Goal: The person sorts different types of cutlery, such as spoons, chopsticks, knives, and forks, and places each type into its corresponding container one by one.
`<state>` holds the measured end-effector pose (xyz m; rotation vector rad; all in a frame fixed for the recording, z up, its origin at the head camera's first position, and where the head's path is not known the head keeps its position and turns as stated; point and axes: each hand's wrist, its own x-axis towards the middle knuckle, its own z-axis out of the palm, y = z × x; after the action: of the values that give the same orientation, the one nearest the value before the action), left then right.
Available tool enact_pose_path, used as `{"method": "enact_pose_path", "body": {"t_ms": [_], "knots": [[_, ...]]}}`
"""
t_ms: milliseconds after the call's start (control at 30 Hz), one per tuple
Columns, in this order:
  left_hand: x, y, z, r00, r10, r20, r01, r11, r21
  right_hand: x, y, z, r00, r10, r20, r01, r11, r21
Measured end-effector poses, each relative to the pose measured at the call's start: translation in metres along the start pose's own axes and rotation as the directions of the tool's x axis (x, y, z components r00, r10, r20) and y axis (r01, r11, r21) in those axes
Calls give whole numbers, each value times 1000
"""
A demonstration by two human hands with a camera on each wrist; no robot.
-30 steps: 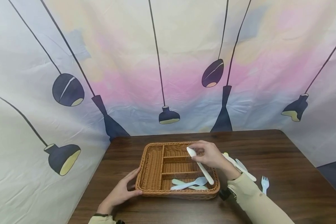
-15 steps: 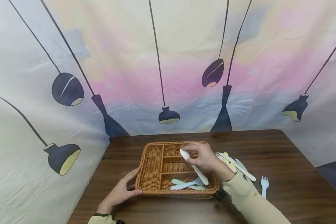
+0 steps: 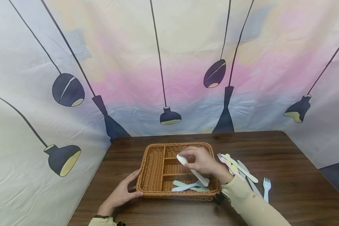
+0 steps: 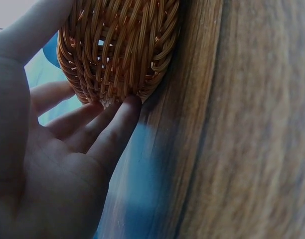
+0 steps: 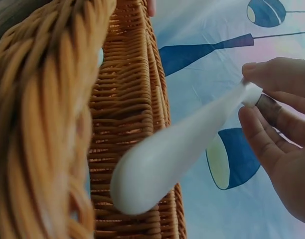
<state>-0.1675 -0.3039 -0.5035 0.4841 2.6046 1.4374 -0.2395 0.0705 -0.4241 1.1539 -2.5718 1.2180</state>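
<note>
A brown wicker basket [image 3: 153,169] with several compartments stands on the table. My left hand [image 3: 125,191] rests against its left front corner; in the left wrist view nearly straight fingers [image 4: 115,134] touch the weave. Above the right compartments, my right hand [image 3: 201,161] pinches a white spoon [image 3: 182,159] near its bowl between thumb and fingertips. The handle [image 5: 157,159] slants down toward the basket's front right. Below it, a light blue spoon [image 3: 183,187] lies across a pale green utensil [image 3: 179,183] in the front right compartment; the green one's kind is unclear.
Right of the basket lies a pile of plastic cutlery, with a white knife [image 3: 247,172], a pink fork [image 3: 226,161] and yellow pieces [image 3: 231,171]. A light blue fork [image 3: 266,185] lies farther right on the wooden table [image 3: 293,175]. Behind hangs a cloth [image 3: 135,78] printed with lamps.
My right hand has moved left and slightly lower with the white spoon, over the basket's middle. More of the cutlery pile now shows. The left hand stays at the basket's corner.
</note>
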Motion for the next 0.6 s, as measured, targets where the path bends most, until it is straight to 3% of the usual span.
{"method": "enact_pose_path", "body": {"t_ms": [400,600], "knots": [[0,-1,-1,1000,-9,-2,9,1000,3,0,-4,8,998,-32,57,31,999,30],[0,-1,0,1000,13,0,-13,1000,-1,-2,-5,9,986,-122,114,124,992,-5]]}}
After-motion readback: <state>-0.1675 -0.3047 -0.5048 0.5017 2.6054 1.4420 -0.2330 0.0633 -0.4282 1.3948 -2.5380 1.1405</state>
